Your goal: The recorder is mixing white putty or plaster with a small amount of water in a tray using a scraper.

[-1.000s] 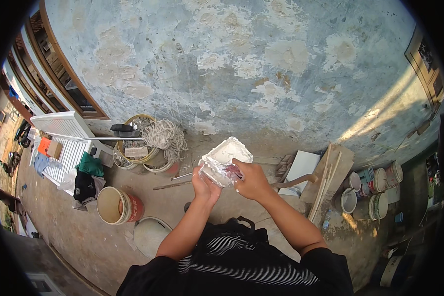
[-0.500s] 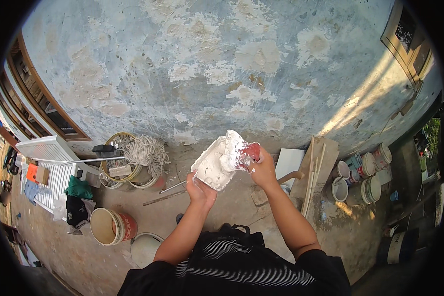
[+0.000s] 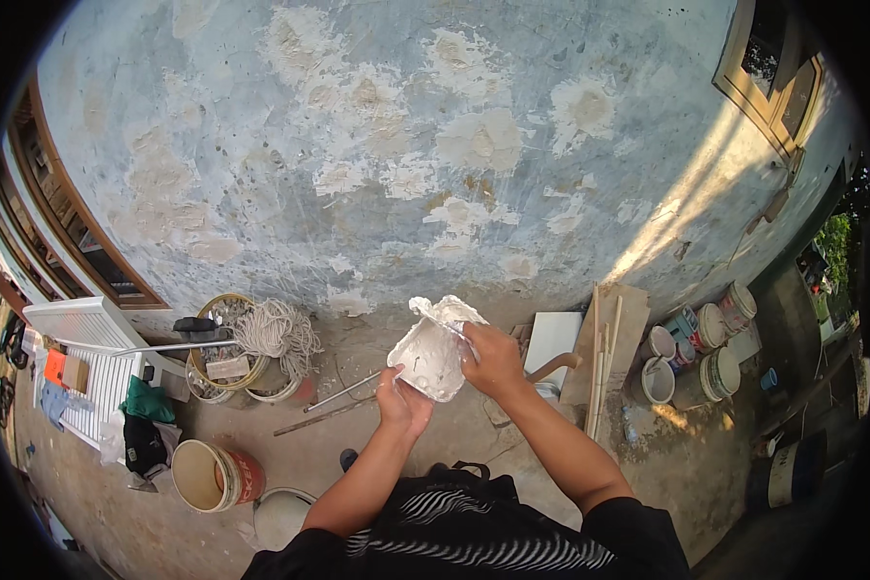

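Observation:
My left hand point(image 3: 403, 406) is closed on the near left edge of a shallow, putty-coated tray point(image 3: 429, 364), held up in front of my body. White putty point(image 3: 459, 309) is heaped at its far end. My right hand point(image 3: 494, 359) is closed on a putty-smeared scraper point(image 3: 449, 328), seen nearly edge-on over the tray's right side. Fingers hide most of the scraper's grip. Beyond both hands rises a pale blue wall point(image 3: 358, 222) with patches of whitish filler.
A bucket point(image 3: 201, 478) and a rope coil point(image 3: 275, 331) sit at left, near a white slatted bench point(image 3: 101, 387). At right, boards point(image 3: 604, 358) lean on the wall beside several paint pails point(image 3: 720, 372). A window point(image 3: 764, 72) is at upper right.
The scraper has turned from showing its red face to nearly edge-on. My right hand has moved left and slightly down over the tray. The tray sits a little lower in view.

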Action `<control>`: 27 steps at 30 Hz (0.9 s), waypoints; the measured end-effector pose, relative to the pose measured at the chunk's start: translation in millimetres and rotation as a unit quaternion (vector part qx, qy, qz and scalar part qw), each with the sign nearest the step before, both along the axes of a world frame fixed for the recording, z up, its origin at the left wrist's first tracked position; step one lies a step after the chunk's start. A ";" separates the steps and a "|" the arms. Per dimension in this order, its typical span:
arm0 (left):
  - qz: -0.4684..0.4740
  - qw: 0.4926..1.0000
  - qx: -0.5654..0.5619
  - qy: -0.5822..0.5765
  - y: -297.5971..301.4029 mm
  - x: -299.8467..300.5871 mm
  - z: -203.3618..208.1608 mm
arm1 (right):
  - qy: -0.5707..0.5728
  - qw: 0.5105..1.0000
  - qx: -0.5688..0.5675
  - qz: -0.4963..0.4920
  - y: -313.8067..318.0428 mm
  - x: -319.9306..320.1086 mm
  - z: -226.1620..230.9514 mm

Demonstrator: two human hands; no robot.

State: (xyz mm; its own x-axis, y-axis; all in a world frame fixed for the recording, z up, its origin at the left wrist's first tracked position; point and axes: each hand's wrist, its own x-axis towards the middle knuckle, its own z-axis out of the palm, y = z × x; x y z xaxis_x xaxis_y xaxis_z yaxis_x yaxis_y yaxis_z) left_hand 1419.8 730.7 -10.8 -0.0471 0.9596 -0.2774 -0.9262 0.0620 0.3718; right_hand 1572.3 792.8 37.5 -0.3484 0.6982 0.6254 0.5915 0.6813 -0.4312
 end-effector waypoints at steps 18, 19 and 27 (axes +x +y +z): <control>0.064 0.996 0.062 0.011 -12.5 -6.1 21.6 | 0.238 0.959 -0.136 -0.073 11.0 23.4 5.7; 0.069 0.996 0.062 0.012 -13.1 -5.6 21.4 | 0.192 0.967 -0.148 -0.075 7.0 24.0 12.2; 0.066 0.996 0.050 0.026 -16.8 0.2 15.4 | 0.036 0.984 -0.148 -0.097 7.1 39.9 19.8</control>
